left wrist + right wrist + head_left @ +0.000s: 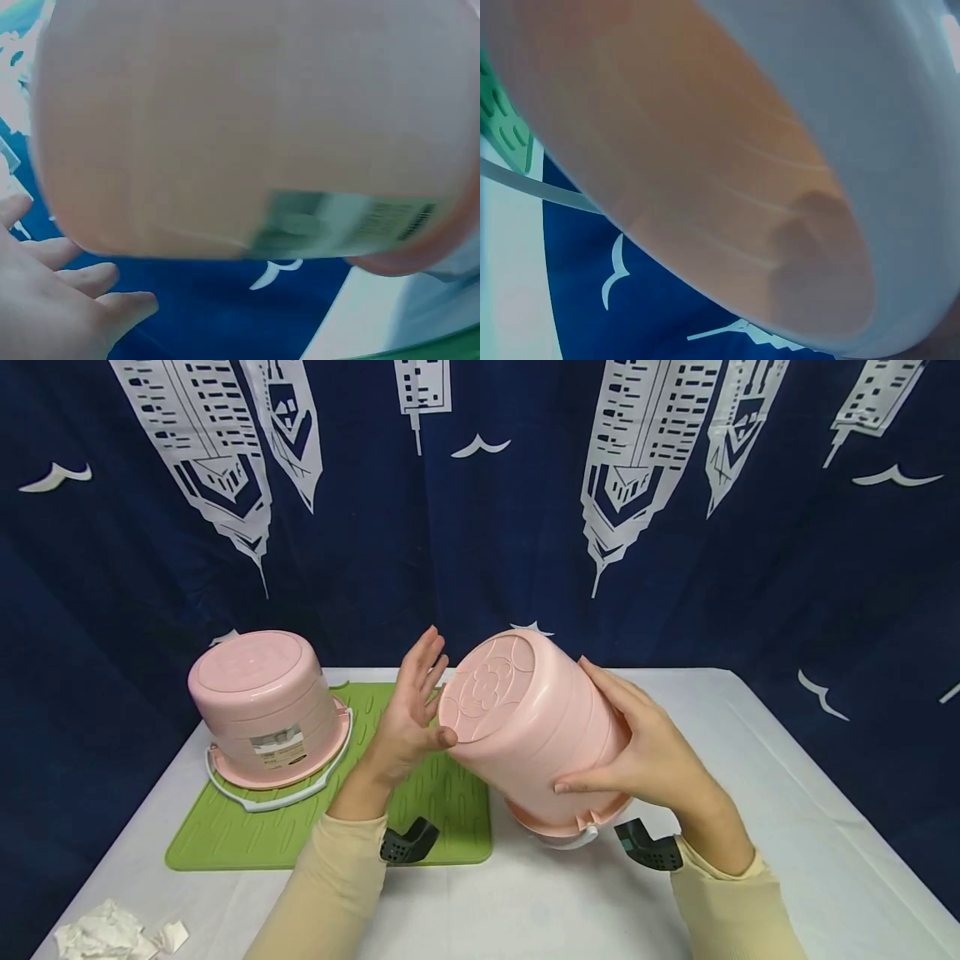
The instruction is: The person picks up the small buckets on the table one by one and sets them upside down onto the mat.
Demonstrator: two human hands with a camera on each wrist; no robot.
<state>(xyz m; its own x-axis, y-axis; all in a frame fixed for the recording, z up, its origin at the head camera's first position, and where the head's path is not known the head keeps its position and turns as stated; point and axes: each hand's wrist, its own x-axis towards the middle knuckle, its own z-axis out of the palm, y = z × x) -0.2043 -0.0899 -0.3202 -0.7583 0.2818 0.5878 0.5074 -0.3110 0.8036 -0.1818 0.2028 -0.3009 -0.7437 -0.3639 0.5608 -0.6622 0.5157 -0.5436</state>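
Observation:
In the head view a pink bucket [525, 735] is tilted over the table, its embossed base facing up and left and its mouth low on the right. My right hand [645, 743] grips its side near the rim, with the thumb in front. Beside the base is my left hand [408, 718], fingers spread and extended; whether the thumb touches the bucket I cannot tell. A label [337, 223] on the bucket's side shows in the left wrist view. The right wrist view looks into the bucket's mouth, where the inner wall [705, 180] is lit.
A second pink bucket [258, 693] stands upside down on a green mat [247, 843] at the left, its grey handle [285, 802] resting in front. Crumpled white tissue [105, 933] lies at the table's front left. A dark blue patterned curtain [510, 560] hangs behind.

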